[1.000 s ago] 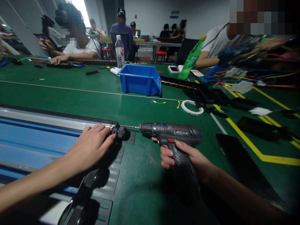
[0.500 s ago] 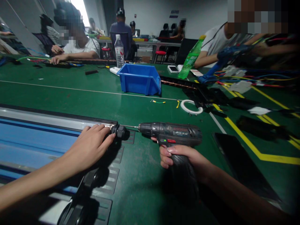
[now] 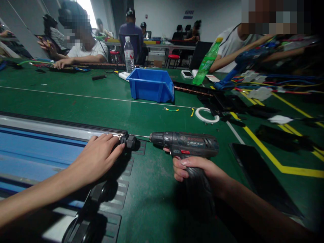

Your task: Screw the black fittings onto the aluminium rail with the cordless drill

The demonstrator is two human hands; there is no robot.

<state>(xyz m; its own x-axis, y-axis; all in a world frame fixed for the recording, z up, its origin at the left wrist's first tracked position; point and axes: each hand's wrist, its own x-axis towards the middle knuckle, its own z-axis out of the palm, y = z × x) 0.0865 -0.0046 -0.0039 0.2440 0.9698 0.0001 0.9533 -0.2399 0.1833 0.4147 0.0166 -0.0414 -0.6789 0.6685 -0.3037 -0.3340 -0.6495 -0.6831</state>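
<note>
My right hand (image 3: 196,168) is wrapped round the grip of a dark cordless drill (image 3: 186,144) that lies level, its thin bit pointing left. The bit's tip meets a small black fitting (image 3: 129,141) at the end of a long silver and blue panel (image 3: 43,145). My left hand (image 3: 97,158) rests on that end of the panel, fingertips pinched on the black fitting. Black ribbed parts (image 3: 106,202) lie below the hand, on the green table (image 3: 101,108).
A blue bin (image 3: 151,85) stands mid-table, with a water bottle (image 3: 129,55) behind it and a green bottle (image 3: 208,62) to its right. A white tape ring (image 3: 207,115) lies nearby. Other people work at the far left and at the right among coloured wires (image 3: 273,84).
Hands, drill and fitting hold the same place. Only the people in the background have shifted a little.
</note>
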